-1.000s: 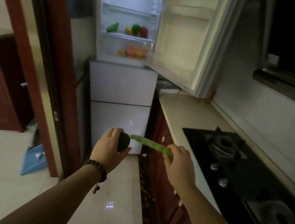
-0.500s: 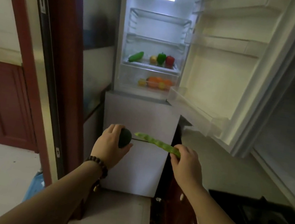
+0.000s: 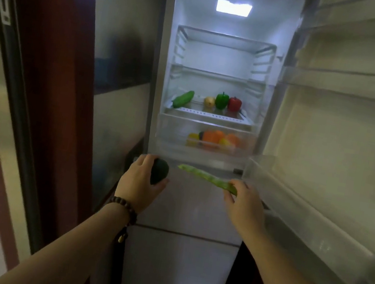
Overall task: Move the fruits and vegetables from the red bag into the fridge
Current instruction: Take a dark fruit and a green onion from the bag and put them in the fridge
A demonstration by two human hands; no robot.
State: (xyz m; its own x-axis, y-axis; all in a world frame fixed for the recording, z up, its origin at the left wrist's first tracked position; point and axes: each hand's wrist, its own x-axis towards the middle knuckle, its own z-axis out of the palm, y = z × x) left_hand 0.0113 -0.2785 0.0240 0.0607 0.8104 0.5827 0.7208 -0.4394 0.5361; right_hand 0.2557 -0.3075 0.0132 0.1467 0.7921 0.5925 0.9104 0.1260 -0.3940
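Your left hand [image 3: 139, 187] grips dark round fruit [image 3: 160, 171], maybe avocado; your right hand [image 3: 244, 205] pinches green bean pod [image 3: 207, 178]; fridge [image 3: 221, 55] open ahead.

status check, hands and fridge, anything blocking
Left hand shut on dark avocado; right hand shut on green bean pod. Fridge door open, shelf partly stocked. Path clear.

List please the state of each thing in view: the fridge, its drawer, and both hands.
fridge door: open
fridge light: on
crisper drawer: closed, holds produce
top shelf: empty
left hand: closed on dark avocado
right hand: closed on green bean pod
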